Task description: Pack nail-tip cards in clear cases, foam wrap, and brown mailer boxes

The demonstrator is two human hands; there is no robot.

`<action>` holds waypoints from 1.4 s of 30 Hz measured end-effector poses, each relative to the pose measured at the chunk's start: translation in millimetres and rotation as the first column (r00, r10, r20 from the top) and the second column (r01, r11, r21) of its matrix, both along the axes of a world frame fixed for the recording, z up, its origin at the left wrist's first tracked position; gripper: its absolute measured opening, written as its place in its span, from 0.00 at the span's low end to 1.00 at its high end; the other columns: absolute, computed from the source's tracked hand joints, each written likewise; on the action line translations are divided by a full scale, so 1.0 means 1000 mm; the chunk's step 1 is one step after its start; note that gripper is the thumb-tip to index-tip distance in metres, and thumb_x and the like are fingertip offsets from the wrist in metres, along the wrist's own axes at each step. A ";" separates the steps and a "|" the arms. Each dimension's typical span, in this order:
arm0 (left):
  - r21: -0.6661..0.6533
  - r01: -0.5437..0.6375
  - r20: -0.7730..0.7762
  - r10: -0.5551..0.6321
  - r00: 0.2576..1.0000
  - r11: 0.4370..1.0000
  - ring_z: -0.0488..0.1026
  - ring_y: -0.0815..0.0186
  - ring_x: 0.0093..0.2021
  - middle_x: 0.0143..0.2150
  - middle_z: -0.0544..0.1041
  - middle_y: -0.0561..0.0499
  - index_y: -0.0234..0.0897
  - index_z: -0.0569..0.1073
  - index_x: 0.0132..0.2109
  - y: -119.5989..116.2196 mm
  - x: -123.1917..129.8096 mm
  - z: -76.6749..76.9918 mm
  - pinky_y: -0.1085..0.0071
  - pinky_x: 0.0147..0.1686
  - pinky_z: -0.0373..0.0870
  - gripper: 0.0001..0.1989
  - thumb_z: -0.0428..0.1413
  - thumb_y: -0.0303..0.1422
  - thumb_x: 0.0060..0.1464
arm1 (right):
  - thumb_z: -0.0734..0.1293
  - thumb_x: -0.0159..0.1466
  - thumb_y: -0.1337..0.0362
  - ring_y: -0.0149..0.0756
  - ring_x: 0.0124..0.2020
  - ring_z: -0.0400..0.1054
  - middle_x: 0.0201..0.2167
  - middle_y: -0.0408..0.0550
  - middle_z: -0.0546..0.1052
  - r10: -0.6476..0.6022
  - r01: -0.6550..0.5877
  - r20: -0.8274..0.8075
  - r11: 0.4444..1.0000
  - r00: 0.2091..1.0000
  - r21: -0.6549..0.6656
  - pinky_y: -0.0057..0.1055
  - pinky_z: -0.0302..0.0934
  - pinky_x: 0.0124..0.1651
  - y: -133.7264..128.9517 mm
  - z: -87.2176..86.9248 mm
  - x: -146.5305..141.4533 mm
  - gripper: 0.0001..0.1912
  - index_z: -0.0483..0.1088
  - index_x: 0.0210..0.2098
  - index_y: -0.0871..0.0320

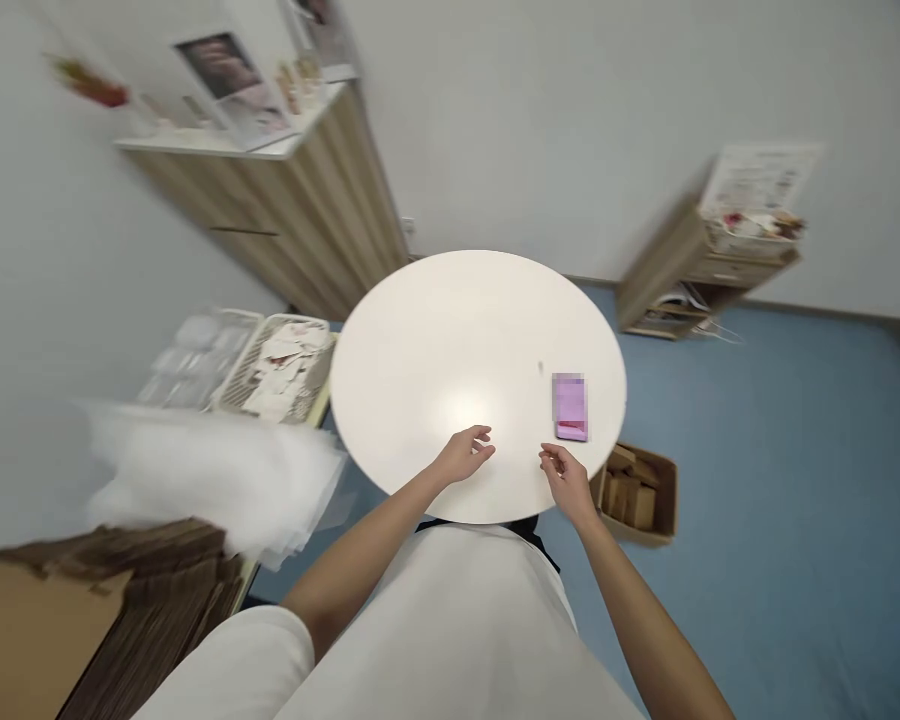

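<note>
My left hand (465,454) hovers over the near part of the round white table (450,310), its thumb and fingers apart with nothing between them. To its right, my right hand (568,478) is held over the table's near right edge, fingers loosely bent and apart, holding nothing I can see. Just beyond the right hand lies a flat phone-like object (570,407) with a purple, pixelated face. A tiny dark thing (541,368), too small to name, is on the tabletop up and left of it.
On the left are a basket of white pieces (289,365), clear plastic packaging (187,355), translucent sheets (217,470) and stacked cardboard (45,630). A wooden cabinet (330,190) stands behind. Rightward are a box of small cartons (664,490) on the floor and a low shelf (660,265).
</note>
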State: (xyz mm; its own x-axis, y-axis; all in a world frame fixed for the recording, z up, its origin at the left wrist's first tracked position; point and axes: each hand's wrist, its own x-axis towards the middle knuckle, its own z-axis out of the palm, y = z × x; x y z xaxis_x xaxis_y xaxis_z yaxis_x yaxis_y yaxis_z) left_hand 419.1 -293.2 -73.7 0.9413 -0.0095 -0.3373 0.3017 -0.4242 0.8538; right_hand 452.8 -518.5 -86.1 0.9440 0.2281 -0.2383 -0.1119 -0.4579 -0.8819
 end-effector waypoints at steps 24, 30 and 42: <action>0.306 -0.534 -0.152 0.594 0.790 0.789 0.70 0.55 0.46 0.52 0.69 0.41 0.38 0.65 0.53 0.189 -0.174 0.014 0.65 0.41 0.65 0.29 0.54 0.44 0.44 | 0.59 0.56 0.59 0.35 0.35 0.69 0.37 0.46 0.74 0.836 -0.838 -0.058 0.544 0.545 -0.041 0.36 0.63 0.40 0.254 0.006 -0.003 0.15 0.68 0.42 0.53; 0.447 -0.584 0.002 0.652 0.759 0.678 0.67 0.56 0.49 0.52 0.68 0.42 0.36 0.64 0.53 0.253 -0.171 0.016 0.64 0.46 0.62 0.24 0.49 0.42 0.50 | 0.58 0.57 0.59 0.36 0.39 0.68 0.40 0.47 0.73 0.867 -0.863 -0.007 0.496 0.498 -0.094 0.35 0.63 0.40 0.323 0.016 -0.001 0.16 0.67 0.44 0.54; 0.706 -0.436 -0.038 0.644 0.764 0.559 0.63 0.55 0.45 0.40 0.72 0.44 0.39 0.72 0.39 0.401 -0.108 -0.025 0.57 0.44 0.52 0.08 0.52 0.29 0.50 | 0.59 0.56 0.68 0.40 0.43 0.66 0.41 0.50 0.73 0.945 -0.824 0.078 0.316 0.318 -0.470 0.35 0.57 0.44 0.519 -0.015 -0.008 0.16 0.67 0.44 0.56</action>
